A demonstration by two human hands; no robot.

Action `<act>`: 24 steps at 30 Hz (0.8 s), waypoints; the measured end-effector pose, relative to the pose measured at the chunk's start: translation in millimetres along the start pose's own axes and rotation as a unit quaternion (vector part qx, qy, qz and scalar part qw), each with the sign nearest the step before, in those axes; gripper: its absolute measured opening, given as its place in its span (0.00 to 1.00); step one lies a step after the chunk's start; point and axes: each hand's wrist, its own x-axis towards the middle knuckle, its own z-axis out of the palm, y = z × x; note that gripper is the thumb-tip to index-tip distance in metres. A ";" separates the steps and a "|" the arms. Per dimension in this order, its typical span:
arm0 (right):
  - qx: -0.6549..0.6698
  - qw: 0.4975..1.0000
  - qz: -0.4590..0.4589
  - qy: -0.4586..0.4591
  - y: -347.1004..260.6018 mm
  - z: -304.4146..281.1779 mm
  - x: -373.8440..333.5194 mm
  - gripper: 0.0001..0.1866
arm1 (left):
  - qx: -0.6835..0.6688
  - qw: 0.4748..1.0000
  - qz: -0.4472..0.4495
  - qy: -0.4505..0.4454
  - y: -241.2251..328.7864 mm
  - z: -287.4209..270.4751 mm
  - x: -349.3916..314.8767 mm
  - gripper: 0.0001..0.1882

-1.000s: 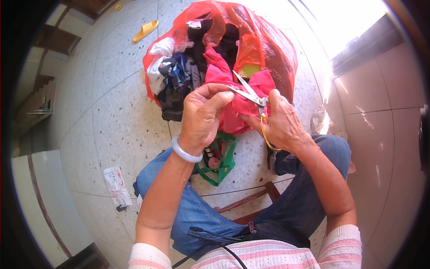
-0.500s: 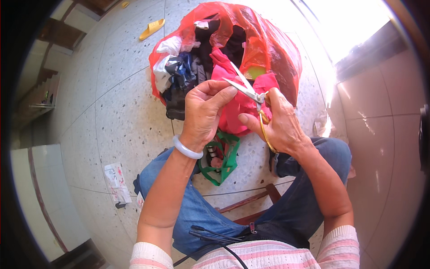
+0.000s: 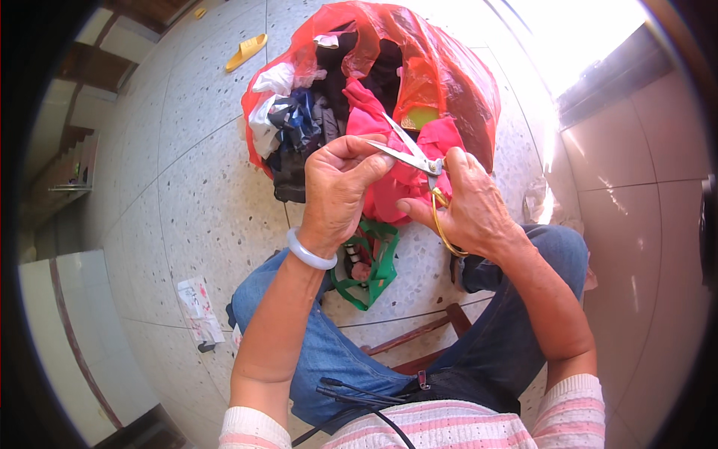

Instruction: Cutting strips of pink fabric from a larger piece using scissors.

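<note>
My right hand (image 3: 475,206) grips a pair of scissors (image 3: 413,153) by the gold-coloured handles, its thumb through one loop. The silver blades are spread apart and point toward my left hand (image 3: 340,191). That hand wears a pale bangle (image 3: 310,251), and its thumb and forefinger are pinched together right beside the lower blade. Whatever lies in the pinch is too small or hidden to make out. Below both hands, bright pink cloth (image 3: 389,196) spills from the front of a large red plastic bag (image 3: 456,82).
Dark cloth (image 3: 290,172) and white plastic (image 3: 263,127) bulge from the red bag's left side. A green bag (image 3: 383,266) with small things in it stands between my legs. A yellow slipper (image 3: 247,52) lies far left, a printed paper (image 3: 199,308) nearer. Part of a wooden stool (image 3: 411,337) shows below.
The scissors have dropped slightly, and the lower blade now lies closer to my left fingertips. The blades stay apart. The whole view has shifted a little.
</note>
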 end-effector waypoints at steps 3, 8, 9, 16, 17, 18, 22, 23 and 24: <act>0.007 1.000 0.005 -0.019 -2.7 -4.0 0.5 0.40 | 0.005 1.000 0.001 0.000 1.1 -2.1 0.3 0.07; -0.010 1.000 0.008 -0.019 -1.3 -4.0 -0.1 0.40 | 0.016 1.000 0.007 0.009 0.4 -2.8 0.3 0.08; -0.009 1.000 0.007 -0.019 -1.2 -3.8 -0.3 0.40 | 0.021 1.000 0.010 0.009 1.0 -2.5 -0.2 0.07; -0.009 0.998 0.052 -0.029 -6.9 -4.0 1.8 0.40 | 0.036 0.996 0.073 0.033 -1.8 8.3 1.3 0.06; -0.005 0.998 0.053 -0.025 -8.0 -3.8 2.8 0.41 | 0.035 0.996 0.071 0.032 -2.8 8.9 0.9 0.06; -0.006 0.998 0.055 -0.025 -8.9 -2.8 3.8 0.41 | 0.064 0.995 0.071 0.036 -4.5 9.1 -0.2 0.07; -0.015 0.999 0.047 0.005 -9.6 4.8 7.6 0.40 | 0.102 0.988 0.092 0.066 -6.0 13.2 1.9 0.07; -0.018 0.999 0.044 0.014 -8.1 6.7 7.0 0.40 | 0.101 0.989 0.090 0.065 -6.8 13.1 1.9 0.07; -0.017 0.999 0.044 0.014 -5.7 7.4 6.2 0.40 | 0.091 0.990 0.089 0.063 -5.6 12.1 2.2 0.07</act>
